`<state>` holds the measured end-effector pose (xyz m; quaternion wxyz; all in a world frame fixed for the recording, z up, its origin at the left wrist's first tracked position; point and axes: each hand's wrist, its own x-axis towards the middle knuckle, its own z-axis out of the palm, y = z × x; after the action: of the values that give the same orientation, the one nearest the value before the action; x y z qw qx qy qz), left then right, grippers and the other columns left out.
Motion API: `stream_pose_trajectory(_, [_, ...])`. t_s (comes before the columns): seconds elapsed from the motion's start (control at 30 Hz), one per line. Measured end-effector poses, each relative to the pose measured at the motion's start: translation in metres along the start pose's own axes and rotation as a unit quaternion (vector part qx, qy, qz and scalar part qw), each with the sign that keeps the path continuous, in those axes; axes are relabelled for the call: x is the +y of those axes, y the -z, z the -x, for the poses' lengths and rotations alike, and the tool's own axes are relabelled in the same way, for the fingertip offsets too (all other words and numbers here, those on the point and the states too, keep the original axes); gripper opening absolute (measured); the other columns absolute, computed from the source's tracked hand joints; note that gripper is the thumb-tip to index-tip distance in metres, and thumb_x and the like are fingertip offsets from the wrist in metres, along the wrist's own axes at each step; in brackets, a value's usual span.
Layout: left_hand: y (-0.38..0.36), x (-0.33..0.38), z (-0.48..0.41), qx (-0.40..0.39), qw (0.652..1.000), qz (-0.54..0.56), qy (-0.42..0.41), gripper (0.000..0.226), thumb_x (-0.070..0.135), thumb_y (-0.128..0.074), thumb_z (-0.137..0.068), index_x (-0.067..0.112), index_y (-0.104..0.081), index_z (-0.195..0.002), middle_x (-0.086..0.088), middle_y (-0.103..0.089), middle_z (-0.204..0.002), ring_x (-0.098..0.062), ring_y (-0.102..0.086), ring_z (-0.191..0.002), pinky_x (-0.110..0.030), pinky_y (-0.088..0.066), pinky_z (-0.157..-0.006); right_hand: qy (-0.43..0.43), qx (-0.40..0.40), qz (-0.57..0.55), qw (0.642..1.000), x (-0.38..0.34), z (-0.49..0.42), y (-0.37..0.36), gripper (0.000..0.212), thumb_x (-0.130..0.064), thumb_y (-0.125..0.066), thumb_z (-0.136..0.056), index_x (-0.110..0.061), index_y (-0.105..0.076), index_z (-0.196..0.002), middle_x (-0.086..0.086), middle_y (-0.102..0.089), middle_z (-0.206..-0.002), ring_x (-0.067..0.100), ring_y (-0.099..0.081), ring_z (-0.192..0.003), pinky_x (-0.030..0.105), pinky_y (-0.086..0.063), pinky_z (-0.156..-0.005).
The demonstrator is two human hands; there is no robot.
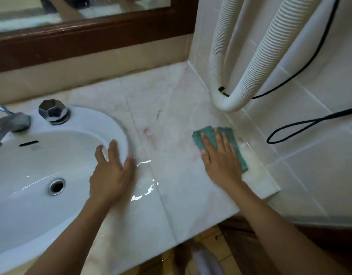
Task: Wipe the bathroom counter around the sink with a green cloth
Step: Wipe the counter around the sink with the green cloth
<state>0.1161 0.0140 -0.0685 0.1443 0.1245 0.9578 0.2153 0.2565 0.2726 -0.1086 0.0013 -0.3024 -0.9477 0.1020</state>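
Head view looks down on a pale, pink-veined marble table [171,195] with a white oval ceramic sink [22,165] set into its left part. The folded green cloth [207,132] lies flat on the table's right side, well apart from the sink and just beside the raised ledge under the white tiled wall [309,155].

The right hand [220,161] lies palm down on the cloth. Its fingers are straight and slightly spread, pressing the cloth against the marble, and green shows beyond the fingertips and along the outer side of the hand.

The left hand [111,171] rests flat on the sink's right rim with its fingers spread. It holds nothing, and the thumb reaches towards the table. Wet glints show on the marble just beside this hand.

A faceted chrome tap knob [53,111] and a grey metal spout [8,124] stand at the back of the sink. A bent white corrugated hose [230,104] hangs in the corner, with a thin black cable [290,128] looped against the tiles. A dark wooden mirror frame [91,36] runs above.
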Motion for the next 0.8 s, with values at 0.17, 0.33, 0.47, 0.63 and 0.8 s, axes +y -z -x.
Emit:
stream_pose_trajectory(0.17, [-0.003, -0.004, -0.003, 0.026, 0.999, -0.030, -0.010, 0.058, 0.058, -0.034, -0.094, 0.033, -0.016, -0.144, -0.005, -0.006, -0.157, -0.049, -0.054, -0.104, -0.051, -0.041, -0.088, 0.001, -0.016, 0.009, 1.000, 0.017, -0.021, 0.005, 0.055, -0.046, -0.022, -0.098, -0.034, -0.018, -0.152, 0.005, -0.009, -0.162, 0.026, -0.008, -0.147, 0.047, -0.014, -0.117])
stream_pose_trajectory(0.33, [-0.003, -0.002, -0.001, 0.030, 0.999, -0.033, -0.022, 0.060, 0.057, -0.037, -0.094, 0.029, -0.018, -0.144, -0.010, -0.011, -0.155, -0.051, -0.055, -0.102, -0.052, -0.041, -0.088, -0.080, -0.003, 0.012, 0.997, 0.042, 0.036, 0.011, 0.061, -0.052, -0.007, -0.094, -0.037, -0.007, -0.153, 0.005, -0.004, -0.162, 0.024, -0.010, -0.147, 0.043, -0.009, -0.119])
stream_pose_trajectory(0.47, [-0.002, -0.001, -0.001, 0.028, 0.999, -0.025, -0.030, 0.059, 0.054, -0.038, -0.094, 0.028, -0.018, -0.143, -0.013, -0.014, -0.153, -0.050, -0.056, -0.100, -0.052, -0.041, -0.086, -0.159, -0.005, 0.010, 0.987, 0.036, 0.085, 0.013, 0.056, -0.049, -0.013, -0.100, -0.037, 0.004, -0.152, 0.003, 0.009, -0.161, 0.023, 0.002, -0.148, 0.041, -0.003, -0.118])
stream_pose_trajectory(0.63, [-0.001, 0.001, 0.001, 0.030, 0.999, -0.011, -0.031, 0.058, 0.054, -0.037, -0.094, 0.028, -0.019, -0.142, -0.014, -0.015, -0.153, -0.049, -0.057, -0.098, -0.052, -0.042, -0.085, -0.216, -0.002, 0.015, 0.976, 0.000, 0.091, 0.004, 0.056, -0.046, -0.013, -0.101, -0.032, 0.010, -0.151, 0.006, 0.016, -0.160, 0.026, 0.014, -0.147, 0.043, 0.003, -0.119])
stream_pose_trajectory(0.8, [0.000, 0.000, 0.001, 0.026, 0.999, 0.003, -0.025, 0.061, 0.056, -0.037, -0.092, 0.029, -0.017, -0.144, -0.011, -0.015, -0.153, -0.048, -0.056, -0.102, -0.051, -0.041, -0.090, -0.175, -0.006, 0.002, 0.985, -0.036, 0.029, 0.000, 0.056, -0.042, -0.017, -0.102, -0.030, 0.001, -0.153, 0.009, 0.008, -0.161, 0.028, 0.008, -0.148, 0.045, -0.002, -0.118])
